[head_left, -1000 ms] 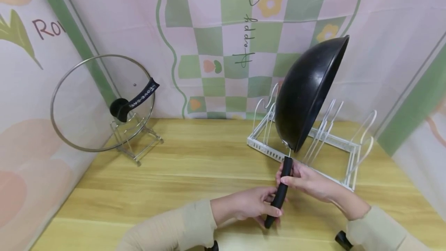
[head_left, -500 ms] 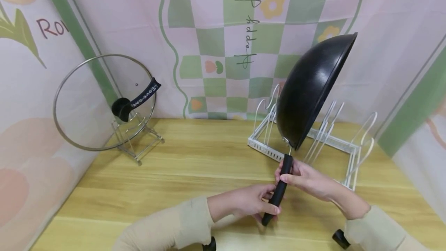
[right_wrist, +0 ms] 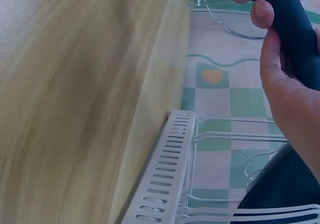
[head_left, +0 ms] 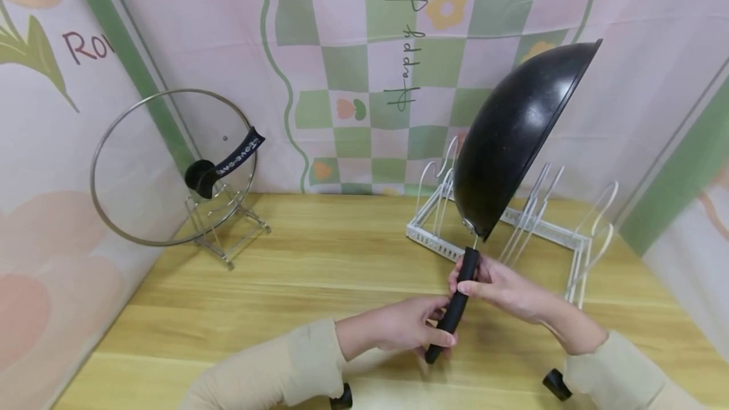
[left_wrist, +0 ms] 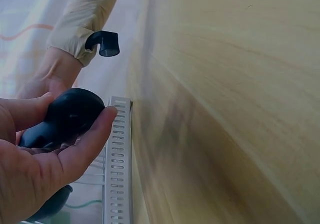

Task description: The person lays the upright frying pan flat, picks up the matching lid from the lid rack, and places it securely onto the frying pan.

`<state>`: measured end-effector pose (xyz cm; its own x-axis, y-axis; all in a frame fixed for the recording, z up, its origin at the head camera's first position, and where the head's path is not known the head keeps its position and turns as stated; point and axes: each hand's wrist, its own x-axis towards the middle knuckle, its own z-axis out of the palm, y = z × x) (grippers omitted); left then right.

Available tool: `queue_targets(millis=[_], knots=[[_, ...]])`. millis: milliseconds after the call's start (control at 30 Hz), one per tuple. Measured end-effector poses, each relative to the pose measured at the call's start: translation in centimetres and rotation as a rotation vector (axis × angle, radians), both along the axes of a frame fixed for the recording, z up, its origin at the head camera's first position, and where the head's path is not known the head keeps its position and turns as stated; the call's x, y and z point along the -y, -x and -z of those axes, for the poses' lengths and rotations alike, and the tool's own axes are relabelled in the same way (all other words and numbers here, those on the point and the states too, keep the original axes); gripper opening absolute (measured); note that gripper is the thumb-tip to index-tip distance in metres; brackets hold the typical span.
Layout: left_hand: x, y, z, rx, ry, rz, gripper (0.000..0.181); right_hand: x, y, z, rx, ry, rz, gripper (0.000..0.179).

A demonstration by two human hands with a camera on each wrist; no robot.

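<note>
A black wok stands tilted on its side over the white wire rack, its rounded underside facing left and its rim leaning up to the right. My right hand grips the upper part of its black handle, near the bowl. Lower down, my left hand holds the handle close to its end. In the left wrist view, the thumb and fingers of my left hand curl round the handle end. The right wrist view shows my right hand wrapped round the handle.
On the left, a glass lid with a black knob and handle leans in a small metal stand. White wire dividers rise from the rack. Printed cloth hangs behind the wooden table.
The wok's bowl has tipped further to the right and its rim has risen slightly. Both hands have moved up a little with the handle and keep their hold.
</note>
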<state>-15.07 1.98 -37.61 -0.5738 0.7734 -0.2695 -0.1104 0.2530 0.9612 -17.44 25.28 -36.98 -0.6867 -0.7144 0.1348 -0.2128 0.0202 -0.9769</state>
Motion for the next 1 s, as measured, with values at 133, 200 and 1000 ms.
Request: queue_targets(millis=[133, 200, 1000], knots=[[0.2, -0.1, -0.1, -0.024, 0.014, -0.003, 0.045, 0.2, -0.1, -0.3, -0.029, -0.033, 0.017, 0.019], [0.3, -0.1, -0.2, -0.027, 0.015, 0.0, 0.047, 0.2, -0.1, -0.5, -0.051, -0.046, 0.024, 0.02], [1.9, -0.6, -2.5, -0.127, 0.022, 0.025, 0.04, 1.7, -0.6, -2.9, -0.14, -0.037, 0.023, 0.017]])
